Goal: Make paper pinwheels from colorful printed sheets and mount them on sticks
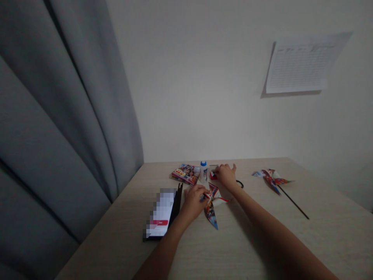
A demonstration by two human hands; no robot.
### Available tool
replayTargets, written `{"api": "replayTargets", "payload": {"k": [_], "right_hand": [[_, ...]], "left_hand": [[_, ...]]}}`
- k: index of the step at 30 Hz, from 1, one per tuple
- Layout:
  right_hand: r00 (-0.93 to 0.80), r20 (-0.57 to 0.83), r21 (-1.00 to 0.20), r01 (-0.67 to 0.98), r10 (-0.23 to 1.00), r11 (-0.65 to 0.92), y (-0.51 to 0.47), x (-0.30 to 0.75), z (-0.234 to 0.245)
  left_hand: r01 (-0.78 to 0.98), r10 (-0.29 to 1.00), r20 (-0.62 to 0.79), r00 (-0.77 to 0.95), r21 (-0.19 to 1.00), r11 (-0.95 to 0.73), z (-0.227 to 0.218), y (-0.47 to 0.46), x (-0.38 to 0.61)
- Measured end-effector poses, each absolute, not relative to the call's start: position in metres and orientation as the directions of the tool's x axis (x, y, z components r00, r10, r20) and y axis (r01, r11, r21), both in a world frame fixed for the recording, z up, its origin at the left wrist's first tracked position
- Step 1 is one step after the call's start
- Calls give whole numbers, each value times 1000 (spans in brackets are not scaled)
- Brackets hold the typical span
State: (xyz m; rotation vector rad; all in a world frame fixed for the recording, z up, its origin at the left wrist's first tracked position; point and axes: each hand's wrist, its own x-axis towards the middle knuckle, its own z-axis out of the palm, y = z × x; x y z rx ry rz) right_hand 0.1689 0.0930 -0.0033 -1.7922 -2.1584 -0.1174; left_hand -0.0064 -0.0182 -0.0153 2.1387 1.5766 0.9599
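Note:
My left hand (196,199) pinches the centre of a folded paper pinwheel (212,213), printed in bright colours, just above the table. Its blades point away from my fingertips, and it has no stick that I can see. Farther forward, my right hand (226,175) has its fingertips together at a small red-and-white box (213,175); the little finger sticks out. What those fingertips hold is hidden. A black curved loop (240,184), perhaps a scissors handle, shows beside the right wrist. A bottle of glue (203,173) with a blue cap stands between the hands.
Colourful printed paper (186,173) lies stacked at the back left. A phone or tablet (160,214) with a lit screen lies beside the left forearm, next to black sticks (177,200). A second pinwheel (272,181) on a black stick lies right. Curtain (72,116) borders the left.

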Motion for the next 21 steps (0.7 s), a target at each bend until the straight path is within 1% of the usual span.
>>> {"api": "replayTargets", "payload": {"k": [7,11,16,21], "right_hand": [[-110,316,-175,969,942,172,97,163,-4],[-97,340,-215,960,935,177,94,162,-3],[-80,359,-314,928,930,201,84,171,-2],[-86,338,-445,863,937,240,73,184,-7]], "left_hand": [[712,932,326,158,616,-336,-19,-17,-8],[720,933,325,152,610,-330,-18,-17,-9],[746,939,313,144,589,-311,-14,-18,-10],[798,953,279,116,545,-257,-15,-20,-9]]}}
